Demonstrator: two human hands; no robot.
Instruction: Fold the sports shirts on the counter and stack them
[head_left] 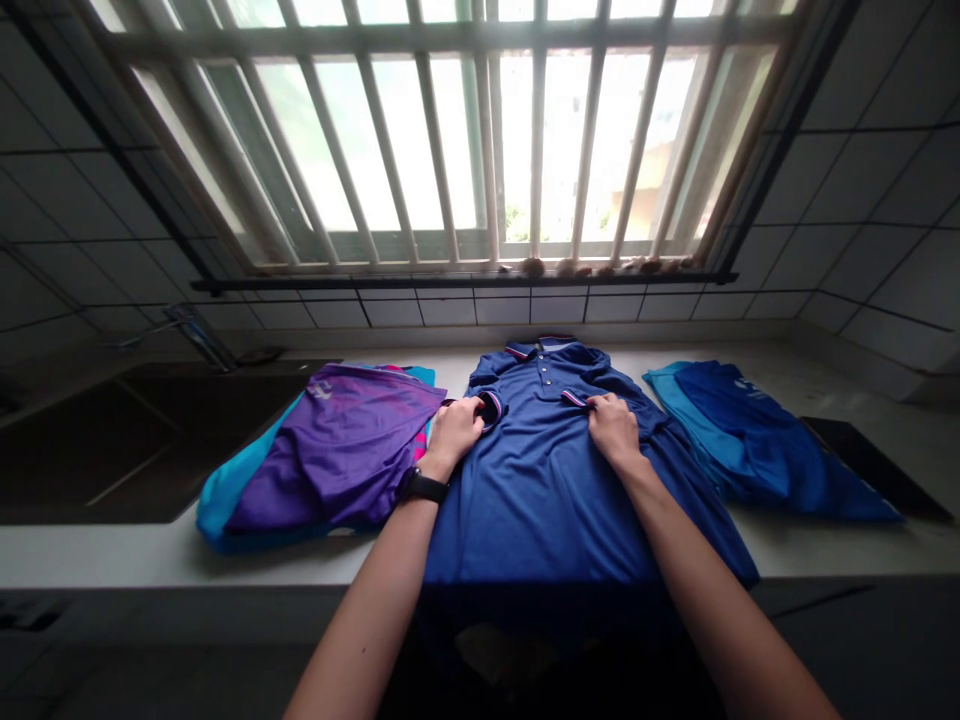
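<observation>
A dark blue polo shirt (540, 490) lies front side up on the counter, its collar toward the window and its hem hanging over the front edge. My left hand (455, 432), with a black band on the wrist, pinches the striped cuff of the sleeve on the left. On the other side, my right hand (613, 425) grips the opposite sleeve by its striped cuff, which is drawn in over the shirt's front. Both sets of fingers are closed on the fabric.
Purple and turquoise garments (337, 450) lie folded at left, beside a dark sink (97, 440) with a faucet (199, 335). Blue garments (757, 440) lie at right, partly over a dark flat panel (874, 465). Behind the white counter (285, 560) is a barred window (450, 150).
</observation>
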